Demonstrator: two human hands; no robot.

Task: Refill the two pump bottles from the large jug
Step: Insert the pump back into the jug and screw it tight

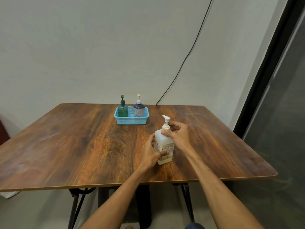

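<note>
Both my hands on the upright jug (163, 146), near the table's (82, 146) front right.

My left hand (151, 151) wraps its translucent, squarish plastic body; my right hand (179, 135) pinches the pump collar, white nozzle pointing left. Two pump bottles (139, 108) stand upright in the perforated blue basket (132, 120) behind.

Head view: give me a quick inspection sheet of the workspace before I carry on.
Surface: wooden table, bare apart from the items below.
Job's things: large translucent pump bottle upright near the front; green pump bottle and purple pump bottle upright in blue basket.
Clutter: nothing seen.
Grippers: left hand around the large bottle's body; right hand at its pump collar.
Cables: black cable down the wall behind the table.
Surroundings: grey wall, dark window frame at right.
</note>
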